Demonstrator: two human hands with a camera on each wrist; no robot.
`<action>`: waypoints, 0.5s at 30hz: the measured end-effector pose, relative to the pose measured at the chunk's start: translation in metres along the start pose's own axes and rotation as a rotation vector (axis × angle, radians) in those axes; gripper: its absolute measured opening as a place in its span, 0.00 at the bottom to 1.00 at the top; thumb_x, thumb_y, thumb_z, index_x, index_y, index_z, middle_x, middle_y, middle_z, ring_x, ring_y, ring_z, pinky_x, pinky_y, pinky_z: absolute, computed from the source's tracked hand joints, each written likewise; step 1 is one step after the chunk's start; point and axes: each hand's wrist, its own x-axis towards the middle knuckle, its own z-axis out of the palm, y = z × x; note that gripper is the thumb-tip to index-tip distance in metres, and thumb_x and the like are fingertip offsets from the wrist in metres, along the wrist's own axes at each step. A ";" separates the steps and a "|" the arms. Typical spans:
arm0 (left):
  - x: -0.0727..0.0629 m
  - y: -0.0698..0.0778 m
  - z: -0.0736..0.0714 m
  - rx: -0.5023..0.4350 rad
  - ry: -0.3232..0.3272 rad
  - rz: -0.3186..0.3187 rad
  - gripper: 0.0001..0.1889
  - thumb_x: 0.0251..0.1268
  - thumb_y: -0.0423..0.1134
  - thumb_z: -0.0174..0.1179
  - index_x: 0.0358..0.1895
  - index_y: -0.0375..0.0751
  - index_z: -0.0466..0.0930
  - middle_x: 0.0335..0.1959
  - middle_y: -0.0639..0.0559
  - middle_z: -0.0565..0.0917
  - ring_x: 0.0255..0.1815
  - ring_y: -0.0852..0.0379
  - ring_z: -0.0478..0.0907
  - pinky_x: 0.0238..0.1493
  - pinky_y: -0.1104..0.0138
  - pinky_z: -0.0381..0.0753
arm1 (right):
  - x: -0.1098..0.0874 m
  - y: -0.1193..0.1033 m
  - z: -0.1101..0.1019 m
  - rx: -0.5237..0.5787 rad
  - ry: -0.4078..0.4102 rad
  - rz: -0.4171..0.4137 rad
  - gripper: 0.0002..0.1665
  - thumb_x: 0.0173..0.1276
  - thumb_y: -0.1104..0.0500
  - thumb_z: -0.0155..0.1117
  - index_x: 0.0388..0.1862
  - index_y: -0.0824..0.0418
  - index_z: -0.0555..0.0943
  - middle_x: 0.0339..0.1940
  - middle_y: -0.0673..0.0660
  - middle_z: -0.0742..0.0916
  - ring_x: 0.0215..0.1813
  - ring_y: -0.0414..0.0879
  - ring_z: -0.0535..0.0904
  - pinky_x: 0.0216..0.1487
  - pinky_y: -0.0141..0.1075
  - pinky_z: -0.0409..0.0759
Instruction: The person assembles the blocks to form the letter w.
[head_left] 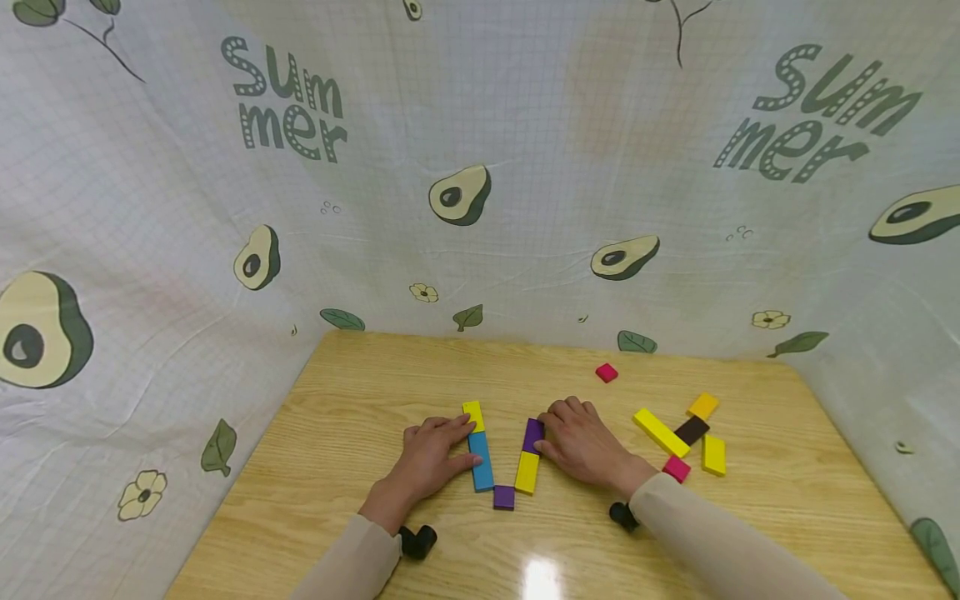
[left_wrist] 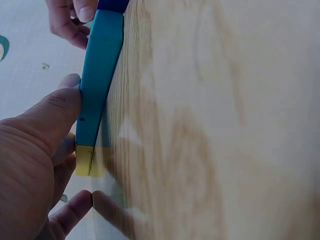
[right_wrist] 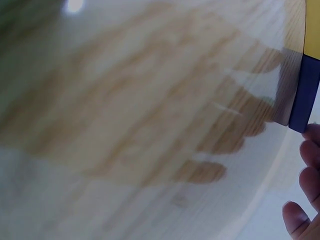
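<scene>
My left hand (head_left: 429,460) lies along the left column, a yellow block (head_left: 472,416) above a longer blue block (head_left: 482,462). Its thumb touches the blue block, and its fingertips reach the yellow one. In the left wrist view, the thumb (left_wrist: 72,85) lies against the blue block's side. My right hand (head_left: 585,442) is at the right column, its index finger and thumb touching the edge of a purple block (head_left: 533,436). Below that is a yellow block (head_left: 527,473). A small purple block (head_left: 504,497) sits between the columns' lower ends, making a V shape.
Right of my right hand lie a long yellow block (head_left: 662,432), a dark brown block (head_left: 692,430), an orange block (head_left: 703,406), a shorter yellow block (head_left: 714,455) and a red block (head_left: 677,468). Another red block (head_left: 607,372) lies farther back. A printed cloth (head_left: 525,275) surrounds the wooden table (head_left: 360,375).
</scene>
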 end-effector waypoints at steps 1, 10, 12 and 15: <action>0.000 0.000 0.000 0.000 0.000 0.000 0.34 0.72 0.61 0.64 0.76 0.53 0.76 0.79 0.56 0.73 0.77 0.44 0.68 0.66 0.38 0.61 | 0.000 0.000 0.000 -0.001 0.001 -0.001 0.26 0.77 0.43 0.67 0.60 0.62 0.84 0.55 0.57 0.84 0.55 0.54 0.75 0.56 0.49 0.72; 0.000 0.001 0.000 0.003 0.003 0.002 0.34 0.71 0.61 0.65 0.76 0.52 0.76 0.79 0.56 0.73 0.76 0.44 0.68 0.66 0.38 0.62 | -0.001 0.000 0.000 -0.001 -0.008 0.001 0.27 0.77 0.44 0.66 0.61 0.62 0.83 0.55 0.57 0.84 0.56 0.54 0.75 0.57 0.49 0.72; 0.000 0.001 0.000 0.006 0.000 -0.001 0.34 0.71 0.61 0.65 0.76 0.53 0.76 0.79 0.56 0.73 0.76 0.44 0.68 0.66 0.38 0.62 | 0.000 0.000 -0.001 0.001 -0.012 0.001 0.27 0.77 0.44 0.66 0.62 0.62 0.83 0.56 0.57 0.84 0.56 0.54 0.75 0.57 0.50 0.72; 0.000 0.001 0.000 0.012 -0.003 -0.004 0.34 0.72 0.61 0.65 0.76 0.53 0.76 0.79 0.56 0.73 0.76 0.44 0.68 0.66 0.39 0.62 | 0.000 0.000 -0.001 0.001 -0.017 0.002 0.27 0.77 0.43 0.66 0.62 0.63 0.83 0.56 0.57 0.84 0.56 0.54 0.74 0.57 0.49 0.72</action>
